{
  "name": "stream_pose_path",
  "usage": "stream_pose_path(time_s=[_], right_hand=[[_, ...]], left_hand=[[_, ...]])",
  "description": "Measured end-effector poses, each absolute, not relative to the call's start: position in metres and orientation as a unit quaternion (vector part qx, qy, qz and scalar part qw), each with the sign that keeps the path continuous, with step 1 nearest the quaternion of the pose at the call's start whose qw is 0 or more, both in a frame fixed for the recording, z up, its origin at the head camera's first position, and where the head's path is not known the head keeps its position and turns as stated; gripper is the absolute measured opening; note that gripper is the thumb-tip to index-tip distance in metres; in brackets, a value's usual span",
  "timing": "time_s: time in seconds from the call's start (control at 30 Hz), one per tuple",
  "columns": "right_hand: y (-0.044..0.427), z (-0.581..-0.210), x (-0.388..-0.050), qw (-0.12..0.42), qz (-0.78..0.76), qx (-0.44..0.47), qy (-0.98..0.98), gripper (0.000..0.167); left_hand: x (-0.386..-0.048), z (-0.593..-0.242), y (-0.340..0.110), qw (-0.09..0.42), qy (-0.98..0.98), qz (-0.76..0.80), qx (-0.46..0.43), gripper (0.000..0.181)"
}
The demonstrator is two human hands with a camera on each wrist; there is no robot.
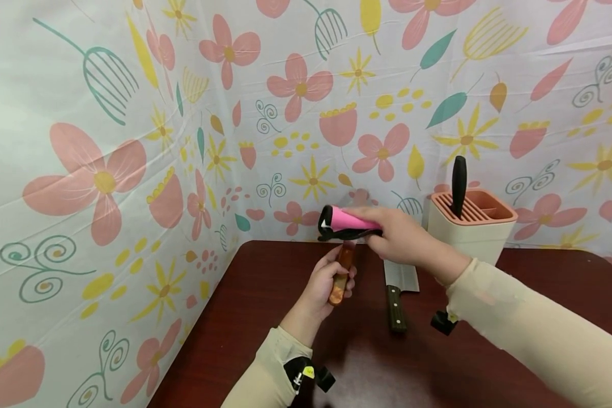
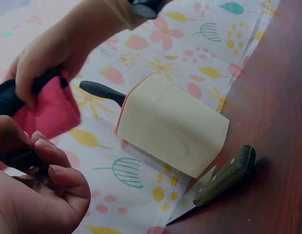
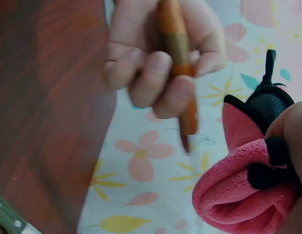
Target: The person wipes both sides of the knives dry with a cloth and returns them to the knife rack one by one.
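Observation:
My left hand [image 1: 318, 285] grips an orange-brown handle [image 1: 339, 288] with a marbled lower part, tilted upward above the table. A narrow dark tip [image 3: 185, 144] sticks out of its far end in the right wrist view; its kind is unclear. My right hand [image 1: 400, 235] holds a folded pink cloth [image 1: 354, 220] with black edging, just above the upper end of that handle. Fleecy pink folds show in the right wrist view. A cleaver [image 1: 396, 311] with a dark riveted handle lies on the table below my right forearm.
To the right at the back stands a cream knife block [image 1: 464, 241] with an orange slotted top. One black-handled knife [image 1: 459, 184] is upright in it. A flower-patterned sheet [image 1: 296, 147] hangs behind and left of the dark red table [image 1: 265, 277].

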State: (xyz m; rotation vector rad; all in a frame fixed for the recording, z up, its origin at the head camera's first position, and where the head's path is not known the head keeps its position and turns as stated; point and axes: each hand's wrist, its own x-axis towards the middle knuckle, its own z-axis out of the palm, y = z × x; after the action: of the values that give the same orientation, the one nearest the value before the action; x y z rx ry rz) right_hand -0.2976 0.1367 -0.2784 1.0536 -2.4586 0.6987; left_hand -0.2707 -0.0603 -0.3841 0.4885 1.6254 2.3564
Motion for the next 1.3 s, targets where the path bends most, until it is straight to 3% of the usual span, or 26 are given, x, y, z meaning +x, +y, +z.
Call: stream_pose_path(time_s=[0.23, 0.5, 0.8, 1.3], right_hand=[[0.134, -0.251, -0.314, 0.236, 0.190, 0.344, -0.889, 0.067], [0.140, -0.251, -0.362, 0.285, 0.122, 0.300, -0.902, 0.067], [0.138, -0.262, -0.386, 0.252, 0.038, 0.254, -0.933, 0.062], [0.128, -0.283, -0.380, 0.241, 0.032, 0.256, -0.935, 0.059]], left_hand=[[-0.269, -0.383, -0.059, 0.112, 0.563, 0.802, 0.167, 0.047], [-0.265, -0.379, -0.055, 0.091, 0.579, 0.792, 0.170, 0.057], [-0.268, -0.381, -0.054, 0.080, 0.589, 0.788, 0.160, 0.059], [-0.266, -0.386, -0.045, 0.019, 0.601, 0.780, 0.173, 0.061]])
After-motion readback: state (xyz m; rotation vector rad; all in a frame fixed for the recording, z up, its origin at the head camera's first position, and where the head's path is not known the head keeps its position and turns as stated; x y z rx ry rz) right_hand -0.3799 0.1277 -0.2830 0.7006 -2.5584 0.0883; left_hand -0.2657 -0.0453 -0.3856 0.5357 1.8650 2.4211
